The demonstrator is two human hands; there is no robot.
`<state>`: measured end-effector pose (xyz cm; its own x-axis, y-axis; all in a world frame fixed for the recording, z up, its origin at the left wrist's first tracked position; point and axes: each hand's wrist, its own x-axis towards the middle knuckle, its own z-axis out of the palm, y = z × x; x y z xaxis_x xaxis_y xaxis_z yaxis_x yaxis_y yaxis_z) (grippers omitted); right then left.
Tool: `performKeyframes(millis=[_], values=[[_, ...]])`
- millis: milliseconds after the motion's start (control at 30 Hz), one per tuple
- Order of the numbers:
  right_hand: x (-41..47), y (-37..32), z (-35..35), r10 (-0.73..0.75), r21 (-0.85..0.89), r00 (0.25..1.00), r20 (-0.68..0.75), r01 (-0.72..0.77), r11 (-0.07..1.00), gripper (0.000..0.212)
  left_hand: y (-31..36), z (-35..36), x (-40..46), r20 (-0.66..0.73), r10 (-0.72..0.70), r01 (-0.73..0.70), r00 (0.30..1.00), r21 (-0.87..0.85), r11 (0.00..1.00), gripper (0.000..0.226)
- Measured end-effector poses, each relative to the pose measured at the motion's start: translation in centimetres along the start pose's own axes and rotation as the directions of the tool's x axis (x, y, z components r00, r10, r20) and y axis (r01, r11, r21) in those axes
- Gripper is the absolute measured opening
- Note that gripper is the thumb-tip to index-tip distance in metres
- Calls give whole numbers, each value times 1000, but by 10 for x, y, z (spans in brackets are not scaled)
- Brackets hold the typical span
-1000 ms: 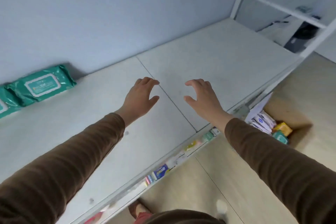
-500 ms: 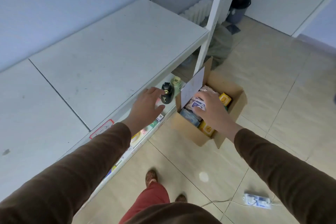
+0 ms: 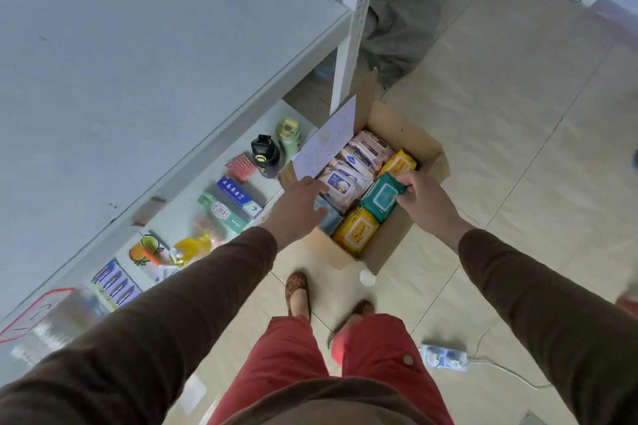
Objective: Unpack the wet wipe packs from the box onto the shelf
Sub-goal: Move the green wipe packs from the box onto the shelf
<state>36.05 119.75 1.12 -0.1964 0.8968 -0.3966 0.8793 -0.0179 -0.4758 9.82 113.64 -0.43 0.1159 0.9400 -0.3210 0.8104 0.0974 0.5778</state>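
— Two hands are reaching down into the cardboard box [image 3: 407, 235] on the floor, are you seeing that?

— Yes. The right hand [image 3: 426, 200] is curling its fingers round the far end of a green wet wipe pack [image 3: 379, 198], which is lying along the box's right side between two yellow packs [image 3: 355, 229].

— And the left hand [image 3: 298, 205]?

— It is stretching out with straight fingers, holding nothing, its fingertips just reaching a pink pack [image 3: 340, 185] at the near end of the pink row.

— Where is the box sitting?

— Just beside the white post of the shelf [image 3: 138, 62], under its corner. Its white flap [image 3: 326, 145] is standing up.

— Anything below the top board?

— A black bottle [image 3: 265, 155], a green bottle [image 3: 288, 134] and some boxed goods are lying on the lower level.
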Motion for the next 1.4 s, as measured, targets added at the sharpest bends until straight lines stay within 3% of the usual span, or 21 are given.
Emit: performKeyframes(millis=[200, 433, 667, 833, 1067, 1233, 1400], values=[[61, 68, -4, -12, -22, 987, 158, 15, 1000, 38, 20, 58, 50, 31, -187, 189, 982, -41, 981, 41], [146, 134, 12, -81, -85, 924, 373, 121, 989, 43, 27, 140, 100, 88, -394, 401, 915, -83, 912, 43], [231, 181, 59, -93, -200, 884, 459, 204, 958, 55, 4, 221, 155, 157, -471, 486, 868, -79, 870, 44], [282, 209, 110, -80, -255, 822, 564, 266, 930, 74, -27, 272, 200, 169, -496, 512, 852, -65, 857, 46], [334, 237, 165, -117, -255, 731, 672, 377, 891, 96, -66, 326, 263, 173, -570, 595, 803, -192, 780, 37], [351, 244, 173, -136, -350, 703, 698, 501, 791, 82, -82, 351, 287, 320, -510, 596, 798, -304, 743, 41], [372, 235, 162, -155, -283, 617, 772, 552, 785, 51, -88, 356, 300, 425, -474, 636, 771, -506, 582, 50]])
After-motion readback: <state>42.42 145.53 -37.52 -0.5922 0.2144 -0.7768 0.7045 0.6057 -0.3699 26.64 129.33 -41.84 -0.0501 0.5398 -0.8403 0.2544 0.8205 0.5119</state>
